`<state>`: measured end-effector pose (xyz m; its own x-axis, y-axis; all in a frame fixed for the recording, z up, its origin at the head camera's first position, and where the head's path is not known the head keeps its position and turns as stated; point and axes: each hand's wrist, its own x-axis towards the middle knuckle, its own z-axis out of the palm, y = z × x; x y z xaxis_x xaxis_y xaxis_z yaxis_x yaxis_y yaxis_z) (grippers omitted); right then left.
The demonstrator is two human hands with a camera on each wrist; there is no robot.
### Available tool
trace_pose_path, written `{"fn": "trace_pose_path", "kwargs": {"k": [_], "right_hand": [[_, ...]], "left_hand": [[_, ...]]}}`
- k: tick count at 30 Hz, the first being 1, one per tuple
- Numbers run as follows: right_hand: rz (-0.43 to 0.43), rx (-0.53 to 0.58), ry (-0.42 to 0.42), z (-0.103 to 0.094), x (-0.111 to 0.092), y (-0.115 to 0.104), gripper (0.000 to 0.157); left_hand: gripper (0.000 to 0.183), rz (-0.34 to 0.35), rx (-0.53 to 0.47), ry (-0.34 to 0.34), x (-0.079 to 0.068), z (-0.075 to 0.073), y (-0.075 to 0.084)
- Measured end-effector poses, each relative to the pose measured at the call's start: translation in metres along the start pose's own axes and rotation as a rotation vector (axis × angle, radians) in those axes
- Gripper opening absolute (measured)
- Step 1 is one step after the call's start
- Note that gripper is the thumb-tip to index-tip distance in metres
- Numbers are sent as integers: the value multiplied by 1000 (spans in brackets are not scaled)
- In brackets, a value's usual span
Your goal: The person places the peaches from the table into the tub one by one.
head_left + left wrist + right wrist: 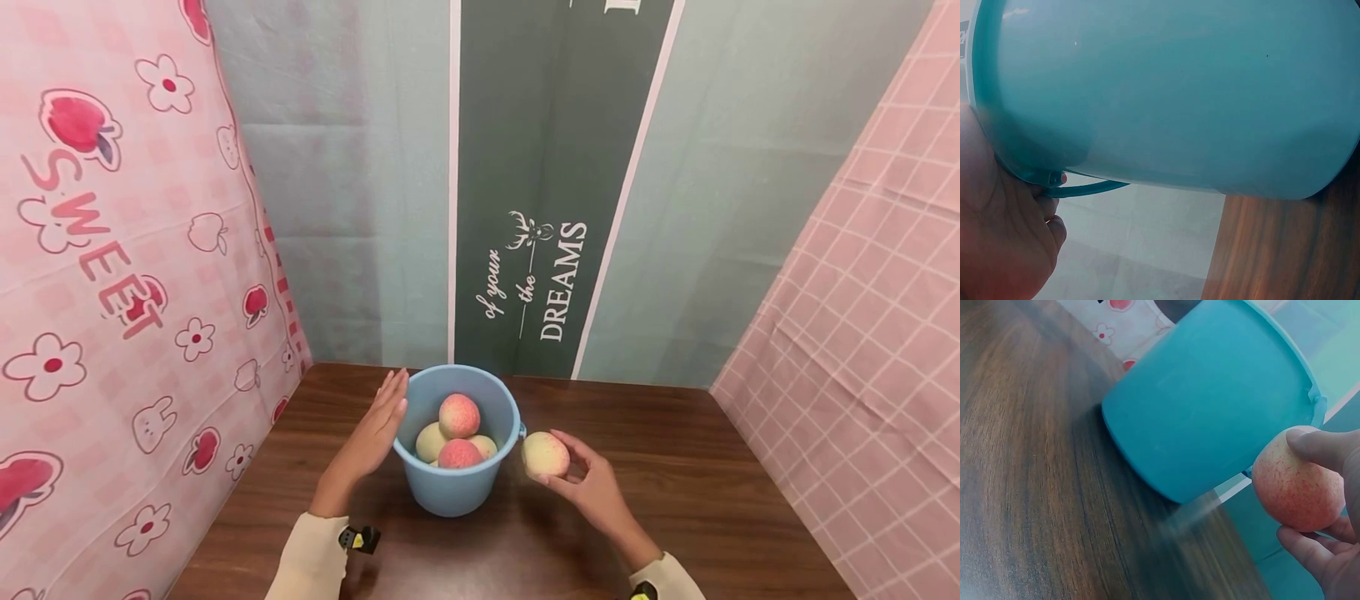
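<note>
A blue bucket stands upright on the table with several peaches inside, pale yellow and pink-red. Against its left rim rests my left hand, fingers straight; the left wrist view shows the palm beside the bucket's handle. My right hand holds another peach between thumb and fingers, just right of the bucket's rim. In the right wrist view this peach shows a speckled red side, and the bucket wall is right behind it.
The dark wooden table extends to both sides of the bucket. Behind it hangs a grey-green cloth with a dark printed band. Pink patterned cloths hang at the left and right.
</note>
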<state>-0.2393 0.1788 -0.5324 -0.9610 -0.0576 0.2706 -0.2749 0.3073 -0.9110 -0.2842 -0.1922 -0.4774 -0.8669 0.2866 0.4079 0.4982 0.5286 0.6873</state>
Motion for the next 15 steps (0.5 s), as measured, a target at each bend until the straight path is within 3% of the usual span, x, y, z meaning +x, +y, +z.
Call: {"fn": "trace_pose_path", "kwargs": {"k": [5, 15], "right_hand": [[-14, -20, 3, -2, 1, -4, 72], [-39, -14, 62, -7, -1, -40, 70]], "left_hand": [[55, -25, -6, 1, -1, 1, 0], [55, -16, -8, 4, 1, 1, 1]]}}
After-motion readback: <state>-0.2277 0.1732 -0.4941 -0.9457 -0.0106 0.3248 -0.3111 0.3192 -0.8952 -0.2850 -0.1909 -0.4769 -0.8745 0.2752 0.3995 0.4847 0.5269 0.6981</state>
